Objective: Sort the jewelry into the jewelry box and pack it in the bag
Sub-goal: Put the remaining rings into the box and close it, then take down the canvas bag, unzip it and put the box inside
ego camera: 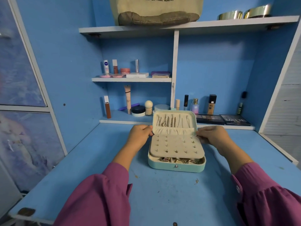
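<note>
Both hands gripped the open jewelry box (176,166) on the bench (81,160), the left hand (140,134) and right hand (211,136) pinching its lid edges. Sorting looked finished; next, closing it, then reaching up to the bag (156,12) above.

Even, fairly bright indoor light, cool blue cast throughout. Soft faint shadows under both hands (140,136) (211,136) and along the box (176,167) front. Glare on the metal tins (244,13) far above the right hand. Strong wide-angle bending at frame edges; shelf (187,26) lines bow. Sleeves (101,201) nearest the camera slightly soft; centre sharp.
</note>
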`<action>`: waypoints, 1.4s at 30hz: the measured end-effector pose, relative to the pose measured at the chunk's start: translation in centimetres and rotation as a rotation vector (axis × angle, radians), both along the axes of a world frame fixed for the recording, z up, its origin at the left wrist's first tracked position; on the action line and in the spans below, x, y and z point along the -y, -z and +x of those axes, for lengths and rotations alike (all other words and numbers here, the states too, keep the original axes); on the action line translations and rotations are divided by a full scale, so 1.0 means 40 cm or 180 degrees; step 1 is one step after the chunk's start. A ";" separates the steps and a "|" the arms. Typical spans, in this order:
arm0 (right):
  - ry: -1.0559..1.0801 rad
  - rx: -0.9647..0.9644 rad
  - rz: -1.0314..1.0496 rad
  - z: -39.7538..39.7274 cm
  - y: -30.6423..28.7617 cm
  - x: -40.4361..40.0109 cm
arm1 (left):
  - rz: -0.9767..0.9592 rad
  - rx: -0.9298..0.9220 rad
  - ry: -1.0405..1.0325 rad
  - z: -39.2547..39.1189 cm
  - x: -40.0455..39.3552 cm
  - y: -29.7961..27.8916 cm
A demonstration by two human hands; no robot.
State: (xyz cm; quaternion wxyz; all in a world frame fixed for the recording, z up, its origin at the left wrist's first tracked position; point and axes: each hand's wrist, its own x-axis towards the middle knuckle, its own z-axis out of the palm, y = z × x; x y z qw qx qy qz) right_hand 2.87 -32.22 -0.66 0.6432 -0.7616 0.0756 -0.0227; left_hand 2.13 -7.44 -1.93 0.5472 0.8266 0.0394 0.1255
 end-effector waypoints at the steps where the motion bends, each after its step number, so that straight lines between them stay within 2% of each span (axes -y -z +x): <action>1: 0.0029 0.0053 -0.0018 0.000 0.001 0.001 | 0.0031 0.0057 -0.0007 0.000 0.003 -0.001; 5: 0.0136 0.0373 -0.0005 0.006 0.008 0.004 | -0.0133 0.0212 0.0128 0.004 0.015 0.000; 8: 0.0174 0.0509 0.0247 0.014 0.009 0.000 | -0.0232 0.0342 0.0199 0.004 0.024 -0.003; 13: 0.0148 0.0370 0.0715 0.013 0.003 -0.008 | -0.0407 0.0315 0.0208 0.009 0.021 -0.004; 21: 0.0164 0.0098 0.0613 -0.021 -0.012 -0.018 | -0.0551 0.0210 0.0133 0.006 0.015 0.006; 30: 0.0028 0.0240 0.0992 -0.030 -0.005 -0.021 | -0.1075 0.0054 0.0111 0.006 0.026 0.003; 36: -0.0237 0.0360 0.1654 -0.007 0.015 -0.026 | -0.1349 0.0014 0.0380 0.028 0.030 0.017; 42: -0.0133 0.0315 0.1605 0.002 0.034 -0.024 | -0.1511 -0.0078 0.0458 0.047 0.029 0.041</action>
